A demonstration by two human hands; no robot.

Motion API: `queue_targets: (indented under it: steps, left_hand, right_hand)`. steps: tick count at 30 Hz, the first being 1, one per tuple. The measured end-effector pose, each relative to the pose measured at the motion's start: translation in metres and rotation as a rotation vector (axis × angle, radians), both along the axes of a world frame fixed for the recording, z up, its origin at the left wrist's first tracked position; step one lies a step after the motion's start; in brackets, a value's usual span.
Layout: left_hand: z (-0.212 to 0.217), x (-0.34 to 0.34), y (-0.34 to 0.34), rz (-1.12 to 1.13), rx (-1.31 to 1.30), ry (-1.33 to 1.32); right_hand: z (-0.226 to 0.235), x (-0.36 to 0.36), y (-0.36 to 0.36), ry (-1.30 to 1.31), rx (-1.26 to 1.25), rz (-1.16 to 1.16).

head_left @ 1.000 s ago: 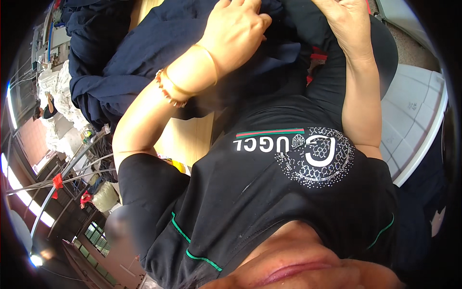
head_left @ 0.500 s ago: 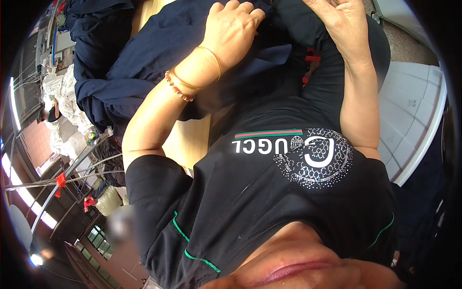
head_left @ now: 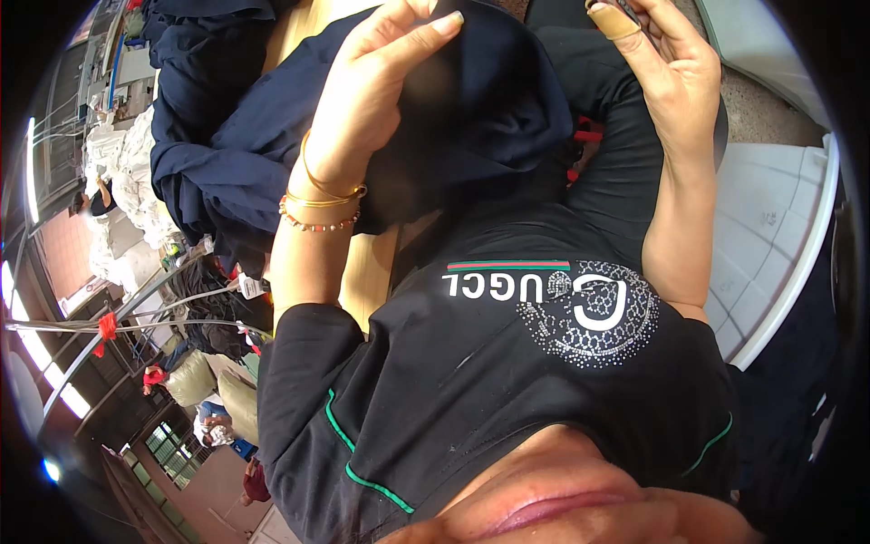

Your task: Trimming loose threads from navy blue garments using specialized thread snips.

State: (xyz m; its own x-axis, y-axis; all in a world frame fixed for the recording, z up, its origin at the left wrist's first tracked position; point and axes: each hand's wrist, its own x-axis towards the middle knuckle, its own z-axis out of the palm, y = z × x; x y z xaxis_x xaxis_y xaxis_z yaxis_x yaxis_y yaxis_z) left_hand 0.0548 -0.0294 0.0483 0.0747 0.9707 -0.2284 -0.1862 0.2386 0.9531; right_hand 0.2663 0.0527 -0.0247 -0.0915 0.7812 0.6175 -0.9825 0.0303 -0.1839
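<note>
At the top centre-left, my left hand (head_left: 367, 86) is raised over a navy cloth (head_left: 503, 91). Its thumb is stretched out, apart from the forefinger, and I see nothing between them; the other fingertips are cut off by the upper edge. My right hand (head_left: 675, 86), at the top right, has its fingers bent around a small dark tool (head_left: 632, 13), only partly visible. A tan cover (head_left: 613, 22) is wrapped round the right thumb. The navy cloth lies bunched over a pale wooden surface and reaches towards my lap.
Pale wood (head_left: 370, 272) shows beside my left forearm. More dark cloth (head_left: 204, 54) is heaped at the far left. A white panel (head_left: 766, 227) stands by my right arm. Other people (head_left: 256, 480), white cloth piles (head_left: 136, 172) and metal rails (head_left: 127, 322) are off to the left.
My left hand has moved left and turned, its thumb now stretched out. The navy cloth has shifted into a rounded bulge. My right hand has lowered slightly, bringing the dark tool into view.
</note>
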Motion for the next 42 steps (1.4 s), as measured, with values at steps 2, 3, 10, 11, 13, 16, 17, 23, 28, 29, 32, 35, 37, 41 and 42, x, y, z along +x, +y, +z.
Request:
queue_targets:
  steps: [2,3,10,11,13,16,17,23,28,29,32,35,37,41,42]
  left_hand:
    - [-0.018,-0.018,0.003,-0.036,0.089,0.047]
    - [-0.013,-0.013,0.002,-0.031,0.086,0.043]
    - [0.014,0.014,-0.007,-0.008,0.048,-0.071]
    - [0.015,0.008,-0.009,-0.100,-0.006,0.011]
    - [0.012,-0.003,-0.015,-0.231,0.049,0.282]
    - [0.016,-0.041,-0.020,-0.482,0.059,0.453]
    - [0.021,-0.048,-0.026,-0.461,0.134,0.531]
    - [0.039,-0.044,-0.045,-0.120,0.089,0.308]
    - [0.021,-0.023,-0.042,-0.164,0.070,0.301]
    - [0.017,-0.022,-0.040,-0.181,0.082,0.237]
    - [0.010,-0.019,-0.034,-0.165,0.085,0.185]
    - [0.012,-0.006,-0.027,-0.175,0.119,0.063]
    - [0.009,-0.012,-0.034,-0.113,0.056,0.023]
    - [0.004,-0.009,-0.028,-0.078,0.013,-0.017]
    - [0.003,-0.009,-0.030,-0.067,-0.016,-0.022]
  right_hand:
    - [0.001,-0.004,-0.003,-0.017,0.078,-0.108]
    - [0.002,-0.004,-0.002,-0.079,0.127,-0.148]
    - [0.052,0.020,-0.035,-1.380,0.081,-0.270]
    - [0.051,0.022,-0.035,-1.351,0.100,-0.311]
    - [0.042,0.057,-0.024,-1.346,0.052,-0.221]
    - [0.030,0.085,-0.011,-0.965,0.137,-0.283]
    - [0.033,0.088,-0.010,-0.937,0.199,-0.280]
    - [0.029,0.098,-0.008,-0.964,-0.023,-0.226]
    - [0.015,0.095,-0.006,-1.112,-0.119,-0.268]
    - [0.010,0.097,-0.004,-1.106,-0.111,-0.270]
    - [0.005,0.096,0.002,-1.285,-0.115,-0.315]
    - [0.038,0.048,-0.024,-1.222,-0.001,-0.536]
    - [0.057,0.018,-0.041,-1.186,0.015,-0.550]
    - [0.085,0.023,-0.048,-1.400,0.512,-0.683]
    - [0.085,0.018,-0.051,-1.393,0.495,-0.644]
